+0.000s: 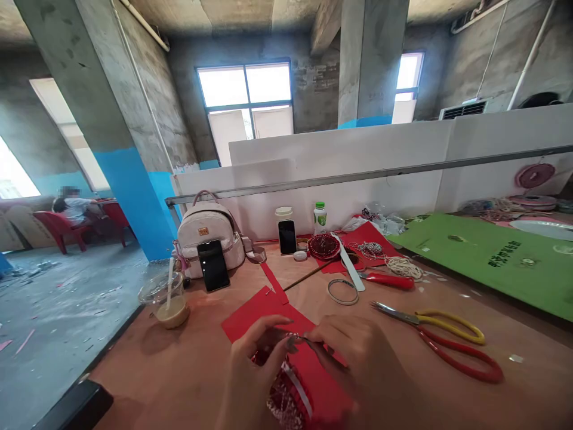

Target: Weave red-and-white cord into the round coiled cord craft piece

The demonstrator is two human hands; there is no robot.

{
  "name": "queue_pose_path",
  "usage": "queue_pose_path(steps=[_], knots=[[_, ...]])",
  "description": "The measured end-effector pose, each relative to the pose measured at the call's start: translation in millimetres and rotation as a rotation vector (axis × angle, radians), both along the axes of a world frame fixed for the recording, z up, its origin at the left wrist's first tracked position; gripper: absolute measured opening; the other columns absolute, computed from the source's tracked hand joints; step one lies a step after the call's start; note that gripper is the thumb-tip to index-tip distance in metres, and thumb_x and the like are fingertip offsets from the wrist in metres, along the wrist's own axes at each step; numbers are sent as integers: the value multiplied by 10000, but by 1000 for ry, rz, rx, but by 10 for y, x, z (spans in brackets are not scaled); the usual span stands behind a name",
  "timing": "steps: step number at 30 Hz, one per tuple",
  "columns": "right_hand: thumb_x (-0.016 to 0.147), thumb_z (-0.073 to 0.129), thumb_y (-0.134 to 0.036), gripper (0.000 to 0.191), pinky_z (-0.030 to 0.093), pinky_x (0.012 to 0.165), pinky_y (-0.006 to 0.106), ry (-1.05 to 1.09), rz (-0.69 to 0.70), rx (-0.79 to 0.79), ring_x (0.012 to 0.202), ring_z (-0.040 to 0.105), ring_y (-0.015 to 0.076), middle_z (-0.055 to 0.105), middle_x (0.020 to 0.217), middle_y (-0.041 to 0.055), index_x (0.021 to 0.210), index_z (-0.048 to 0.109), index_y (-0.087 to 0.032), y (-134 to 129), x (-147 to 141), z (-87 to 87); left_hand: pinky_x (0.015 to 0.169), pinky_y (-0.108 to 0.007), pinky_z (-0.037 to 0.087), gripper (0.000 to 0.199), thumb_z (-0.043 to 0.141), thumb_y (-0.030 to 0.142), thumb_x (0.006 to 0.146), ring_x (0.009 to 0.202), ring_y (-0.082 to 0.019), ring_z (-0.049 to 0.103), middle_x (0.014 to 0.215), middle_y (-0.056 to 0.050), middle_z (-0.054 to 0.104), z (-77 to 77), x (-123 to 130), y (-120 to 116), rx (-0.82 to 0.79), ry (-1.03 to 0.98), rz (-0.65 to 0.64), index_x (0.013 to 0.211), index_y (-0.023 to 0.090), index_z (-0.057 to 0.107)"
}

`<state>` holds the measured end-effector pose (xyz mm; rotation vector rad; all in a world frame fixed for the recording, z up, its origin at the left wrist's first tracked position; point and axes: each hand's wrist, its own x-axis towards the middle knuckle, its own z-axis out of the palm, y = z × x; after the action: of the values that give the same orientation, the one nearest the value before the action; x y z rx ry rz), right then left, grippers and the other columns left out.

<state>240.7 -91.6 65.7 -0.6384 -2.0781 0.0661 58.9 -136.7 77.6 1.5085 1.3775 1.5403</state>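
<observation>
My left hand (255,364) is closed, its thumb and fingers pinching the upper end of a red beaded piece (286,397) with a pale strip along one side. Its lower part hangs below my fingers towards me. My right hand (344,346) meets the left one at that upper end. Its fingers are pinched around something thin and greyish, too small to make out. Beneath both hands lie red sheets (250,313) on the table. Nearest on the right are scissors (418,319) with one yellow and one red handle, lying with blades apart.
A cup with a straw (170,310), a backpack (210,233) and two phones (213,266) stand left and behind. Farther back are a tape ring (342,291), a red-handled tool (389,280), a round red beaded piece (324,246) and a bottle (320,218). A green bag (483,251) lies right.
</observation>
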Motion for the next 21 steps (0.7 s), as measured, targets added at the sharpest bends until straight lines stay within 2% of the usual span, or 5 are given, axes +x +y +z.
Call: queue_pose_path(steps=[5,9,14,21], knots=[[987,502,-162,232,391,547,278,-32,18,6,597,640,145,703,710,-22,826,664,-205,4,8,4,585,-154,565,166,682,296,811,614,-153,767,672,-15,812,-18,-7,-1,-7,50,0,777,223,827],[1003,484,-159,264,389,557,305,-56,4,89,603,649,165,709,709,-8,823,674,-195,22,2,-47,567,-175,559,230,673,344,830,597,-169,755,647,-24,802,-33,-22,-5,-37,88,-8,728,222,839],[1010,479,-168,269,378,550,310,-86,-2,79,597,641,171,695,699,-9,836,683,-196,29,3,-59,580,-185,569,194,699,321,790,616,-188,770,664,-31,809,-25,-66,-6,-61,127,4,730,214,848],[972,509,-141,228,409,539,316,-68,-13,80,596,649,168,702,708,-23,831,674,-211,29,12,-42,559,-150,554,188,677,261,771,587,-159,763,662,0,811,28,-31,2,-26,161,-25,700,261,851]])
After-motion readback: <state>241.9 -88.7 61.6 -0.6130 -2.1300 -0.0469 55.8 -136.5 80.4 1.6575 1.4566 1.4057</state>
